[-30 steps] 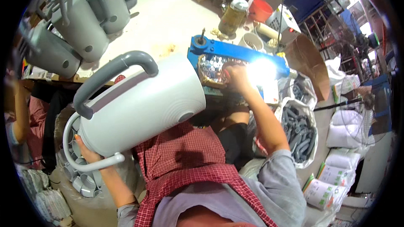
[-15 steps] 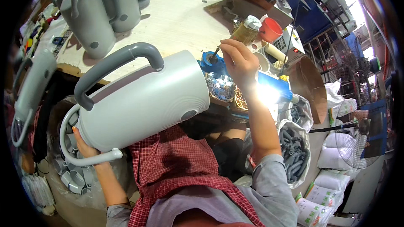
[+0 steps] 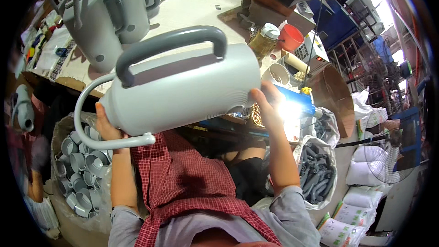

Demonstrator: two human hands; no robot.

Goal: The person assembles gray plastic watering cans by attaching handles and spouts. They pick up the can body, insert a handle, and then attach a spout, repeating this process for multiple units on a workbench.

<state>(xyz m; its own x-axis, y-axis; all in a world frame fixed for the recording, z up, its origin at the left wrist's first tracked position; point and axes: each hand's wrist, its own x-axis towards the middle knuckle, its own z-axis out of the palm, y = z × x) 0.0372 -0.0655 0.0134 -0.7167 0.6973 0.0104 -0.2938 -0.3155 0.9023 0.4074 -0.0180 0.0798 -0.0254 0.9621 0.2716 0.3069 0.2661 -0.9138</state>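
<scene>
A light grey thermos jug lies on its side above my lap, its dark grey side handle facing up. My left hand grips its narrower end, where a light grey curved carrying loop swings round the wrist. At the base end, my right hand holds the jug's edge with the thumb in front; its other fingers are partly hidden. Behind the jug, a blue machine with a glaring lamp shows only in part. A tray of small copper-coloured pieces sits just below the right hand.
Several finished-looking jugs stand on the white table at the far left. A bag of grey rings is at lower left, a bag of dark grey handles at right. Beyond are a red cup, a jar and a fan.
The jug has moved right and up, turning more level. My right hand has left the upright rod on the blue machine and come down onto the jug's base end.
</scene>
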